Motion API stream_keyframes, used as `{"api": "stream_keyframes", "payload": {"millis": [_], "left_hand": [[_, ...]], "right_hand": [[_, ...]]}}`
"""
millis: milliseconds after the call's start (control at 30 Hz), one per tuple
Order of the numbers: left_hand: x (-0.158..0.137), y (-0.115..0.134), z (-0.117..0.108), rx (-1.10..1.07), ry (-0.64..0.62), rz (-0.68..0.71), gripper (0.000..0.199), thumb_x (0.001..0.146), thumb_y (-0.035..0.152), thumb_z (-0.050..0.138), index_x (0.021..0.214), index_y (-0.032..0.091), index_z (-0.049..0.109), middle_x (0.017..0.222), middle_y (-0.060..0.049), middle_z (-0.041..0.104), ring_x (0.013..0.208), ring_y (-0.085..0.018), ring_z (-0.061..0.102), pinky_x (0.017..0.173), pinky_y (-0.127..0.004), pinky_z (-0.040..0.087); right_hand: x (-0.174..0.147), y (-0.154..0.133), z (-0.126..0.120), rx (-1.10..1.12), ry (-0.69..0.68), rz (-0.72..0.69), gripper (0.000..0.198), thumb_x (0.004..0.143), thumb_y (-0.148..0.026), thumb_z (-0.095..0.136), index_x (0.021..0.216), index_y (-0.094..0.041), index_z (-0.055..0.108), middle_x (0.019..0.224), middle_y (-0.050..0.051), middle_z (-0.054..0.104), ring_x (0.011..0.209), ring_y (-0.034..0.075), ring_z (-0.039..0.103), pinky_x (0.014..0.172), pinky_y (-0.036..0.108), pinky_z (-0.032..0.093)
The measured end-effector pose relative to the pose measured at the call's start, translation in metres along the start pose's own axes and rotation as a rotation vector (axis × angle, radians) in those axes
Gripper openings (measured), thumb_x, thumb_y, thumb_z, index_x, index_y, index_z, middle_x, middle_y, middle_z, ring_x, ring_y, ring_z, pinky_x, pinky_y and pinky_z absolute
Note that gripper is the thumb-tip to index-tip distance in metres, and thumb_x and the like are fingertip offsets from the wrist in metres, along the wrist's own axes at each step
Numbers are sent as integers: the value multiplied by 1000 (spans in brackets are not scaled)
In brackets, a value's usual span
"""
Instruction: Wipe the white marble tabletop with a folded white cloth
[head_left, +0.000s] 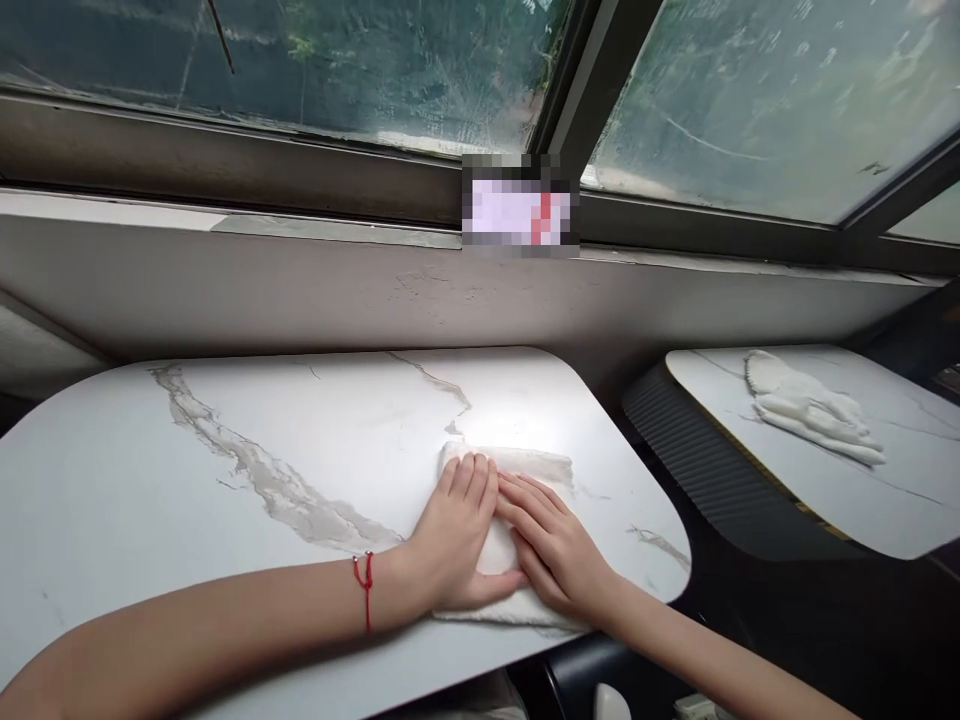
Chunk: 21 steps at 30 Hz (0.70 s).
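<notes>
A folded white cloth point(540, 463) lies on the near right part of a white marble-patterned table point(337, 430). My left hand point(461, 535) rests flat on the cloth, fingers pointing away from me and thumb stretched out to the right. A red string bracelet point(367, 585) is on that wrist. Close against it, my right hand point(559, 545) also lies on the cloth, its fingers extended and angled towards the left fingertips. The two hands cover much of the cloth's middle.
A second marble-patterned table point(911, 500) with a ribbed dark base stands to the right. On it lies a crumpled white cloth point(814, 405). Behind both tables run a low wall point(300, 290) and windows point(420, 80). Something blurred out point(517, 210) is at the sill.
</notes>
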<state>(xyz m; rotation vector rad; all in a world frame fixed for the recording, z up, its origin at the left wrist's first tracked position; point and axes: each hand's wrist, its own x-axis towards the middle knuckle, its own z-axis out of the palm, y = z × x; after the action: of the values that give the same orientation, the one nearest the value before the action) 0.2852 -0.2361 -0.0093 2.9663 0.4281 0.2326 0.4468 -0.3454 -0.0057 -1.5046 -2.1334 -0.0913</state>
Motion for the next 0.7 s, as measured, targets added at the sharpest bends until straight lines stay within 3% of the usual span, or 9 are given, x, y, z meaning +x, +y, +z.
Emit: {"api": "stream_keyframes", "payload": {"millis": [167,333,500,700], "left_hand": [[-16,17,-8,-17,-64,72,108,87,80,37,150,-8,35,158,-30,34,148,-45,30,122,-53,23],[-22,29,-1,-13,-15,108,108,84,80,41,149,-8,38,156,-31,36,148,-44,31,121,-53,24],[1,21,12,-60,99,113,104,82,77,47,147,-4,40,151,-30,44,143,-42,37,120,-55,25],[51,-4,16,-21,179,133,97,82,76,51,139,-3,46,143,-29,52,133,-40,46,116,-51,29]], "right_hand": [[-25,-29,1,-54,23,48,66,86,-9,40,151,-18,41,148,15,54,141,30,48,108,55,52],[-38,-38,-2,-82,33,53,64,89,-11,40,152,-20,39,147,15,55,137,30,52,106,54,53],[-33,-18,-10,-58,11,75,53,95,-12,42,147,-23,46,144,15,57,134,28,54,106,51,52],[-16,31,-9,-29,18,108,45,100,-14,41,141,-27,53,145,11,57,135,26,54,110,50,49]]}}
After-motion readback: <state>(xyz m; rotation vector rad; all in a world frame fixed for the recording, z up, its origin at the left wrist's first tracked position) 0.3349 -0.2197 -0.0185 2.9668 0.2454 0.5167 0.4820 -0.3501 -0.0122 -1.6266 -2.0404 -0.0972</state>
